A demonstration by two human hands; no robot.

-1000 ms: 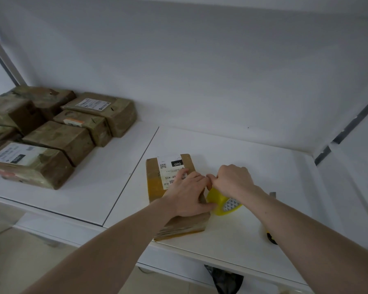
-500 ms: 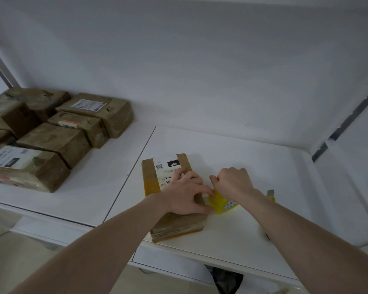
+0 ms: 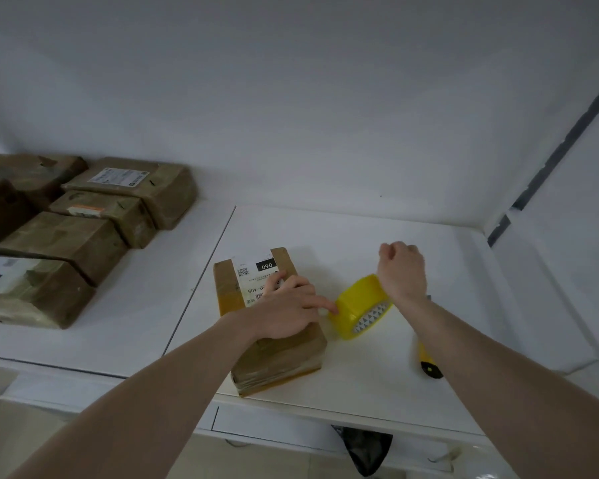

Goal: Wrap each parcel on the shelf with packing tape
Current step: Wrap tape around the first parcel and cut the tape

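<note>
A brown cardboard parcel (image 3: 274,354) with a white label lies near the front of the white shelf (image 3: 377,375). My left hand (image 3: 287,312) rests flat on its top, one finger stretched right and touching the yellow tape roll (image 3: 358,307). The roll stands tilted on the shelf just right of the parcel. My right hand (image 3: 402,267) is raised behind the roll with its fingers curled away from me. Whether they pinch the tape end is hidden.
Several brown wrapped parcels (image 3: 73,236) are stacked on the left shelf section. A yellow utility knife (image 3: 427,364) lies under my right forearm. White walls close the back and right. A dark bag (image 3: 363,447) sits below the shelf edge.
My right hand has lifted off the tape roll and moved back and to the right, uncovering the roll. My left hand stays on the parcel.
</note>
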